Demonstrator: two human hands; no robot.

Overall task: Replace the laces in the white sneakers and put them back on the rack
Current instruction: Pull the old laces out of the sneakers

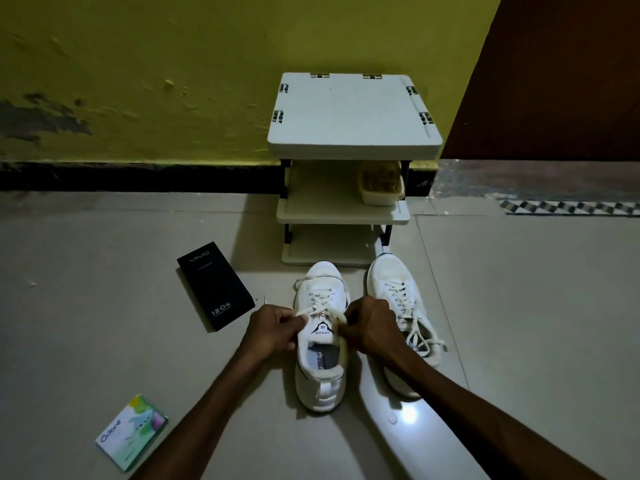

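Two white sneakers on the floor [104, 341], just in front of the rack [353, 112], toes toward it and heels toward the person. Worked sneaker [320, 386] straight out from the rack's front edge, toe close to the bottom shelf. Other sneaker [388, 275] just beside it, out from the rack's right front leg, with laces trailing loose over its side.

Long axis of the worked sneaker runs from the rack back between the two forearms. Both hands equally near, one on each flank of the tongue. Grip of the left hand [273, 329] clenched in a pinch on one end of the lace [320, 299] at the top eyelets, thumb against forefinger. Grip of the right hand [370, 327] curled round the other end on the far side of the tongue. Lace crossed through the eyelets on the rack side of the hands, ends drawn out sideways, apart from each other.

Cannot tell whether tightening, tying or unthreading. Judging by the layout, work sits at the top of this sneaker's lacing, with neither sneaker on the rack yet. Coming move probably turns on the ends lying crosswise to the sneaker's length.

Also in view: a tub [381, 185] at the right end of the rack's middle shelf, a black box [214, 285] on the floor left of the rack's foot, and a green packet [131, 433] well out from the rack.
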